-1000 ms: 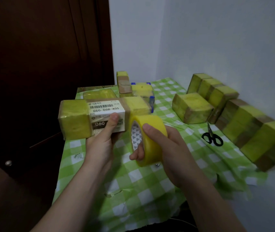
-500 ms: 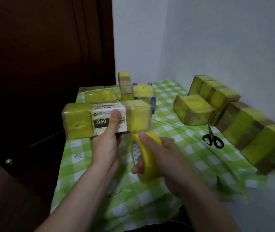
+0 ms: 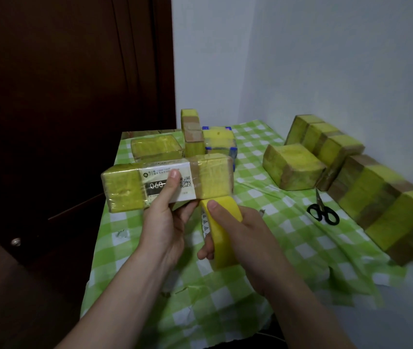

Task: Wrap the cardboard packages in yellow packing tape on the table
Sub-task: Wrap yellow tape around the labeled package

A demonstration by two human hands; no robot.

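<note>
My left hand [image 3: 165,220] grips a long cardboard package [image 3: 125,190] from below, thumb pressed on its white shipping label. Both ends of the package are covered in yellow tape; it is held above the table, lying sideways. Just under its right end, my right hand [image 3: 248,238] holds a roll of yellow packing tape [image 3: 221,231], thumb on the roll's top and fingers through its core. The roll touches or nearly touches the package's underside.
A green checked cloth [image 3: 288,248] covers the table. Several taped packages [image 3: 293,167] line the right wall and back. Black scissors [image 3: 322,211] lie right of centre. A dark wooden door [image 3: 62,96] stands on the left.
The tape roll has dropped from beside the package's right end to below it. My left hand has tipped the package so more of its top face shows.
</note>
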